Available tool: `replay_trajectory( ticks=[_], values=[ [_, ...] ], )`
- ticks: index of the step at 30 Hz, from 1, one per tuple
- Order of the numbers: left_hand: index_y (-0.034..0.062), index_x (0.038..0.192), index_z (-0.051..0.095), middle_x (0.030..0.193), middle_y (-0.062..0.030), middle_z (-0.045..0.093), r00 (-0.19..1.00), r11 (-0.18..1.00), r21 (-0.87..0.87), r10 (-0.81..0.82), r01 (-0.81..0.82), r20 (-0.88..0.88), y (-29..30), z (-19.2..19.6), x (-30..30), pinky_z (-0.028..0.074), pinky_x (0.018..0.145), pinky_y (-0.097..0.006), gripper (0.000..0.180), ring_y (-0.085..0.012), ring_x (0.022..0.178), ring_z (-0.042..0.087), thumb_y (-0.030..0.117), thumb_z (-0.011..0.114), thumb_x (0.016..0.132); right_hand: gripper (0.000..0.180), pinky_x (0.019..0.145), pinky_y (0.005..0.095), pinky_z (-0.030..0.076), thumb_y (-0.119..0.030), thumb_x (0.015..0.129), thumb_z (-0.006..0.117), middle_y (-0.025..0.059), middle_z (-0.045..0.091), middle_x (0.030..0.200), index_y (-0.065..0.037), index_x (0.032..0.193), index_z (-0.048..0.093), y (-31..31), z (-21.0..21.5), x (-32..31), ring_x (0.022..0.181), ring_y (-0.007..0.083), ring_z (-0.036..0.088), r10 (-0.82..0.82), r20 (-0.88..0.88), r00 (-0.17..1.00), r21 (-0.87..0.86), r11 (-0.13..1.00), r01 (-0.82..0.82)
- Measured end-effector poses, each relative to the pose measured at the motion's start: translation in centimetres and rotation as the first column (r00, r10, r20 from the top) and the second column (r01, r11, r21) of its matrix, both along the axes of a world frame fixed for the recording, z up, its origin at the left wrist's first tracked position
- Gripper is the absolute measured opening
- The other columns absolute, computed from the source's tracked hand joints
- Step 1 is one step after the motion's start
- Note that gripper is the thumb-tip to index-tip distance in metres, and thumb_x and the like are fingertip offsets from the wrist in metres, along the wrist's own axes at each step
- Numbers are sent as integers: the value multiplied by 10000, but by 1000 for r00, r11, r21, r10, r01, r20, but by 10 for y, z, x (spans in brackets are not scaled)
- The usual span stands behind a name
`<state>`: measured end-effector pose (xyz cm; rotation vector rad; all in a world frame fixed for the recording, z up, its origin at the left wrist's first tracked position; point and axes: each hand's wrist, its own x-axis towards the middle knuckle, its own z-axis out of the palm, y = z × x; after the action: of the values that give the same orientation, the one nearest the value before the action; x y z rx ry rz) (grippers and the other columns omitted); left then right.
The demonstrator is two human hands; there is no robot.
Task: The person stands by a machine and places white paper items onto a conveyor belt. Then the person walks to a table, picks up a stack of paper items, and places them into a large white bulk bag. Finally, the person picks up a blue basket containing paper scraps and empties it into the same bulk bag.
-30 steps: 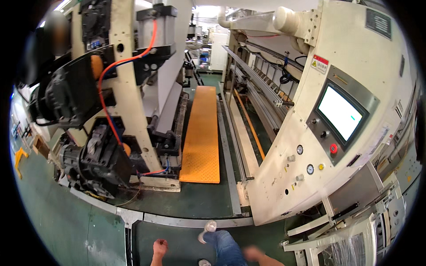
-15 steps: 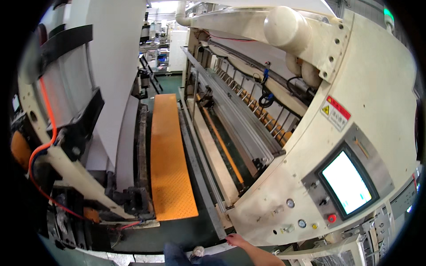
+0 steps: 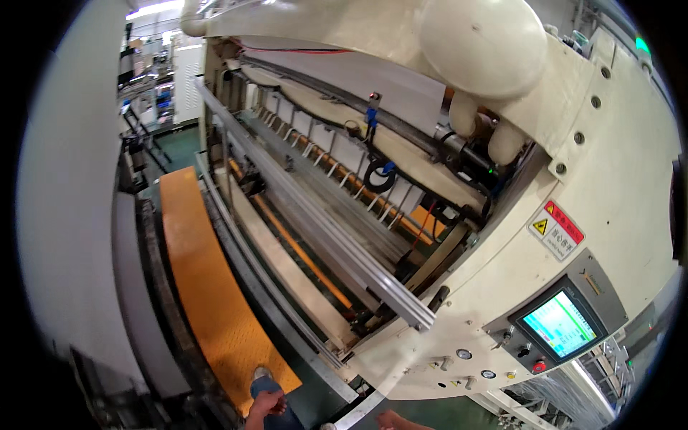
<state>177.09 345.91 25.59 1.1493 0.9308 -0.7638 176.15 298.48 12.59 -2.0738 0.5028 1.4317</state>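
The left hand (image 3: 269, 403), half open with fingers loosely curled, shows nothing in its grasp; below it in view, a shoe (image 3: 262, 373) overlaps the orange walkway (image 3: 204, 287). The right hand (image 3: 390, 420) lies at the lower edge, its opening and hold impossible to tell. Neither hand reaches the cream machine (image 3: 494, 279) alongside; its control screen (image 3: 557, 324) is lit, its red button (image 3: 540, 366) untouched. Above, a red-and-white warning label (image 3: 557, 229) bears a yellow triangle; the screen's text is too small to read.
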Motion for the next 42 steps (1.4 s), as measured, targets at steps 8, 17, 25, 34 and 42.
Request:
replay_trajectory(
  ticks=[8,17,25,34,42],
  values=[
    [1,788,614,621,-96,589,976,973,-91,-207,213,70,53,-35,122,483,435,-322,380,-185,491,562,347,537,927,282,517,368,483,-314,798,594,105,652,735,-62,913,645,126,74,92,597,218,620,-139,265,954,104,988,115],
    [51,745,575,608,-78,551,946,956,-14,-289,294,145,96,-6,188,472,427,-304,338,-182,487,536,345,541,909,281,495,396,442,-301,740,628,136,641,705,-24,782,652,264,124,174,602,224,601,113,596,795,203,937,-285],
    [96,706,540,596,-61,517,956,972,-12,-229,235,183,97,-9,176,462,419,-289,310,-179,483,512,343,544,893,308,466,387,429,-327,766,614,123,629,690,-24,799,651,249,116,167,581,208,589,162,511,844,186,938,-293],
    [146,663,500,582,-43,479,813,879,-453,155,146,562,90,-100,86,452,411,-271,292,-176,479,485,341,549,875,356,492,367,479,-369,834,551,115,641,700,-43,933,652,150,39,120,564,220,613,205,352,913,98,962,-254],
    [-46,767,647,610,-110,604,952,997,-46,-73,62,-297,43,-77,39,462,421,-340,541,-204,461,548,437,486,949,448,501,351,499,-430,873,506,116,644,669,-28,1000,657,105,-22,45,537,226,623,323,98,941,85,940,-332]
  ],
)
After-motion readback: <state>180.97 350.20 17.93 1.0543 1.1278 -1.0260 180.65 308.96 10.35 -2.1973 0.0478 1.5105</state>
